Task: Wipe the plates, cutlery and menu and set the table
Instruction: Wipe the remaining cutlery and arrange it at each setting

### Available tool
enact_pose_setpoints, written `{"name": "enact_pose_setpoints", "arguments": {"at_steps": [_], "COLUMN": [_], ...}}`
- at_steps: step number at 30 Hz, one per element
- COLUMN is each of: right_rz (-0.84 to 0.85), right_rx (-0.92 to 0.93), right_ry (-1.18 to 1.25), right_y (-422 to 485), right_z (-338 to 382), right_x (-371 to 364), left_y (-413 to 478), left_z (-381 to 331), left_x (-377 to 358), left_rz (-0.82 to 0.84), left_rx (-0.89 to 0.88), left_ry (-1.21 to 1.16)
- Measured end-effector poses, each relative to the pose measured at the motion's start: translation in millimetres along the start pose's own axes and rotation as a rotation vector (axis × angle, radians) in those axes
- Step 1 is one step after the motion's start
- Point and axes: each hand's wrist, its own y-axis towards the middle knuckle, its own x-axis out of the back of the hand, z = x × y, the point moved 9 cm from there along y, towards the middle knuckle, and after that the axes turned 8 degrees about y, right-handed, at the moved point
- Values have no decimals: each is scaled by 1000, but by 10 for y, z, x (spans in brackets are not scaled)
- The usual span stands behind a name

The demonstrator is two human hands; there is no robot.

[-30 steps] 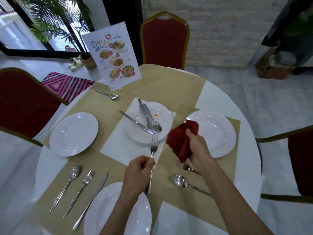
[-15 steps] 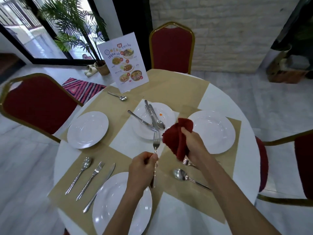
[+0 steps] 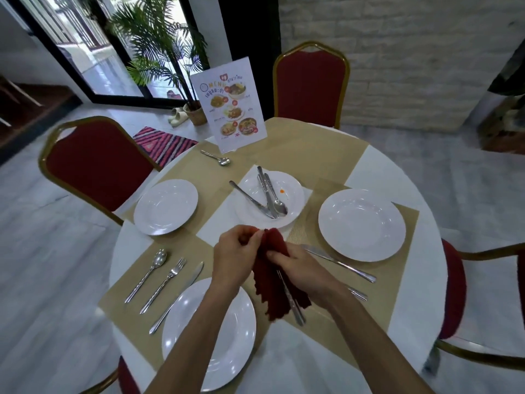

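Note:
My left hand and my right hand meet above the round table. Between them is a red cloth wrapped round a fork, whose handle sticks out below the cloth. The left hand pinches the fork's upper end; the right hand grips the cloth around the shaft. A white plate in the middle holds several pieces of cutlery and an orange speck. Clean-looking plates lie left, right and near me. The menu card stands at the far edge.
A spoon, fork and knife lie left of the near plate. A knife lies by the right plate, a spoon by the menu. Red chairs ring the table; a potted palm stands behind.
The hands have come together: the red cloth now wraps the fork, which was upright in my left hand and apart from the cloth. The view has shifted back a little.

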Motion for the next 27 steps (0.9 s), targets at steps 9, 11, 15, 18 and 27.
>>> {"name": "enact_pose_setpoints", "arguments": {"at_steps": [9,11,15,18,27], "right_rz": [-7,-16,5,40,209], "right_rx": [-75,-63,-107,-155,-229], "right_ry": [182,216,135,102,369], "right_y": [-208,-204,-203,-225,-373], "right_z": [-347,-236,-112,-138,-324], "right_x": [-134,-160,-216,-254,-381], "left_y": [-107,-212,-357,-426,-346], "left_z": [170,225,313,344,434], "left_x": [278,136,29,-1,423], "left_rz": [105,229,268,228,-185], "left_rx": [179,210,261,230,193], "left_ry": [-172,-227,-443,-336,-241]}}
